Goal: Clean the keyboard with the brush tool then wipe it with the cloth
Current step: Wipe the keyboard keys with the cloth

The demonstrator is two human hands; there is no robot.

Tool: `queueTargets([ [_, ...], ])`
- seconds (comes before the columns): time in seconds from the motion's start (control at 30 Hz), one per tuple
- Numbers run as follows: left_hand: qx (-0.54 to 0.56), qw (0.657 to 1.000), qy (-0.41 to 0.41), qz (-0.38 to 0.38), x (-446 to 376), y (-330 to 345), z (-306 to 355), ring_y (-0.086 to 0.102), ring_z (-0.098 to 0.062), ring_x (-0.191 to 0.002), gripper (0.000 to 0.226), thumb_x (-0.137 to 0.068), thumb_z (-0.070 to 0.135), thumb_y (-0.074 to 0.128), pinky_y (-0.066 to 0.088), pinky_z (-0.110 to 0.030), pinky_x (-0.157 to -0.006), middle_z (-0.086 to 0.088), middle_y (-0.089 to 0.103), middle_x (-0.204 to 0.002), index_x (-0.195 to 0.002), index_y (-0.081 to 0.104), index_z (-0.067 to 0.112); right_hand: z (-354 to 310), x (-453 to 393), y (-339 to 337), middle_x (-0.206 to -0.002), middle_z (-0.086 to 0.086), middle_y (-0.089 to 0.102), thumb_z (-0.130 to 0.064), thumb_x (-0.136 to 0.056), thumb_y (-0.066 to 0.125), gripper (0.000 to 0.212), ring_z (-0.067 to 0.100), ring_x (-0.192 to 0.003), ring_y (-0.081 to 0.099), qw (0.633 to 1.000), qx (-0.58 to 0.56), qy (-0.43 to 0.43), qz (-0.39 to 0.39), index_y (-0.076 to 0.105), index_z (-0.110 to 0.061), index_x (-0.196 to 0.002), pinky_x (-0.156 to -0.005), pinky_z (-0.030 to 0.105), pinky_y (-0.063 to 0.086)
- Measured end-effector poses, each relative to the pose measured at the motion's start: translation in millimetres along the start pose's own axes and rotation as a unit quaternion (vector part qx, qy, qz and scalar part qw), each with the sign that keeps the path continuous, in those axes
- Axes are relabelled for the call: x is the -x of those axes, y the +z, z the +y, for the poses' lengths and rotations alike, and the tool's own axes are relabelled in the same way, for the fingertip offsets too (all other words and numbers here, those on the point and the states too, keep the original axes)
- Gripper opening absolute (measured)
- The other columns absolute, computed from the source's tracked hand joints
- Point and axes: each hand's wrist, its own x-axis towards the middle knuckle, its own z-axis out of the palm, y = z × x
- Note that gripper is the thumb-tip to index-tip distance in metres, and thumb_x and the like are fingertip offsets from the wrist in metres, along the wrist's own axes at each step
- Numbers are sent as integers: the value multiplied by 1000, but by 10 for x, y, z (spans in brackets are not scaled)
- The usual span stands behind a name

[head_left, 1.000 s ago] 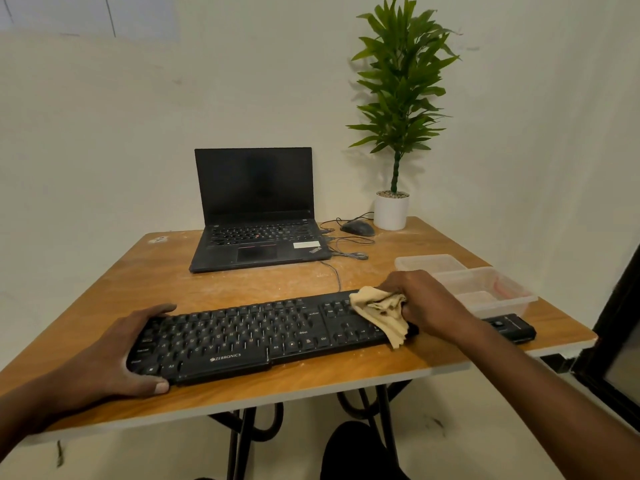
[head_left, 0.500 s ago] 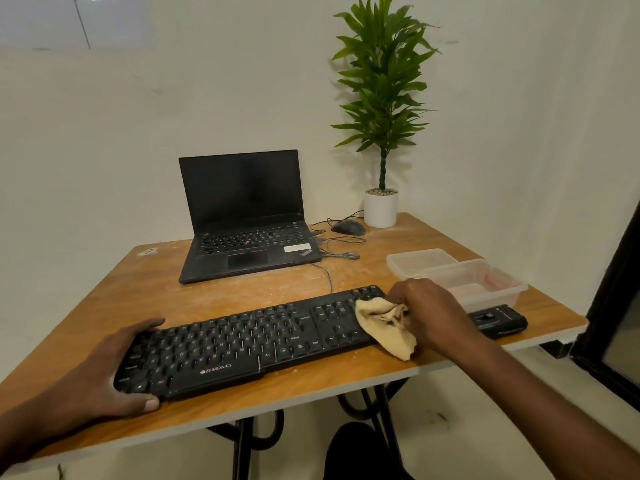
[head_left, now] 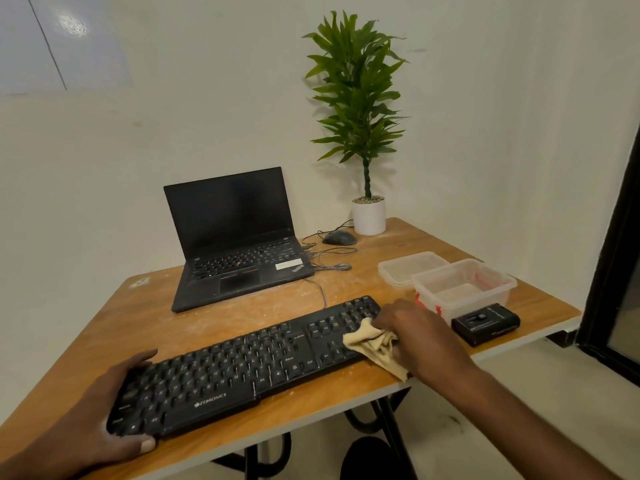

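Dim, even indoor light; soft shadows, wide-angle edge distortion.

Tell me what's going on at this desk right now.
A person is wiping a black keyboard with a beige cloth. The right hand holds the bunched cloth on the keyboard's right end, over the number keys. The left hand grips the keyboard's left end, steadying it on the wooden table. No brush is visible. Behind sit an open laptop, a mouse, a potted plant and two clear plastic containers.
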Motion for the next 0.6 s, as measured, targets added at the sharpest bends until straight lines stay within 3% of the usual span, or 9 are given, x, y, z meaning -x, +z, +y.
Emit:
queueTargets([
  [0.1,4,1000,1,-7,-13,-15,113,59,-16,-127,138,-36,75,99,51,-50,-108,16,51,-145,-154,27,63,-302,28,132,-112,-9,64,-11,-84,72,38,12,-101,59,998,-32,-46,-8,71,-30,-118,-77,25,49],
  [0.2,5,1000,9,-3,-10,7,209,54,-14,-129,140,-34,80,96,47,-48,-112,17,46,-147,-151,19,69,-345,68,188,-114,-10,64,-5,-84,68,44,11,-108,57,997,-40,-59,-20,70,-30,-120,-79,23,47],
  [0.27,9,1000,10,8,5,31,245,51,-11,-131,140,-34,80,96,45,-45,-112,18,44,-147,-150,17,70,-214,96,130,-116,-11,62,-1,-82,69,50,11,-108,58,999,-43,-15,-8,70,-32,-122,-82,25,49],
  [0.4,7,1000,9,29,42,71,219,46,-3,-131,143,-37,82,93,44,-41,-109,25,41,-147,-156,17,63,7,147,48,-113,-10,65,5,-78,70,53,11,-105,59,995,-38,83,38,73,-31,-118,-73,21,41],
  [0.6,1,1000,10,27,67,66,214,47,-7,-131,134,-37,82,94,45,-41,-107,23,43,-145,-151,25,69,-611,187,252,-119,-10,64,-17,-82,79,43,11,-108,59,996,-86,-5,29,70,-26,-123,-87,19,47],
])
